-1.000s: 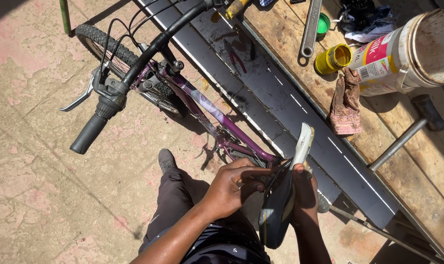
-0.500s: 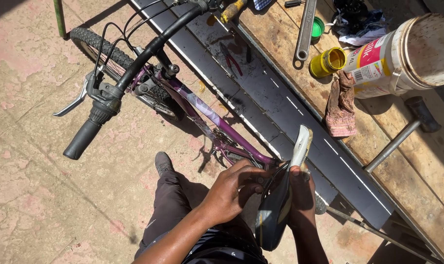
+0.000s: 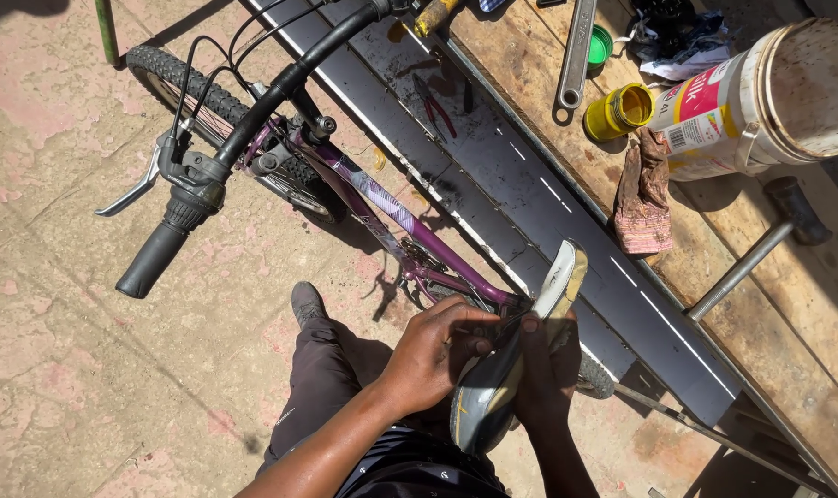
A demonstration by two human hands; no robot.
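Closest in, both hands were on one bike saddle (image 3: 511,369), turned on its side right above the person's lap. Left hand (image 3: 434,355) was curled over its underside, fingers pinched in at the rail area; right hand (image 3: 548,373) was wrapped around the far side, gripping it. The saddle sat just off the near edge of the workbench (image 3: 760,304), beside the rear of the one purple bicycle (image 3: 391,217).

One shoe (image 3: 306,302) was planted on the paving, with loads of open ground out to the left of it. One handlebar grip (image 3: 151,261) and one brake lever (image 3: 128,189) poked out that way.

Further back on the bench: one dirty rag (image 3: 642,189), one hammer (image 3: 760,244) hanging over the near edge, one yellow lid (image 3: 619,111), one green lid (image 3: 600,44), one spanner (image 3: 576,51), one big white bucket (image 3: 760,97) in the far corner. Pretty cramped up there.
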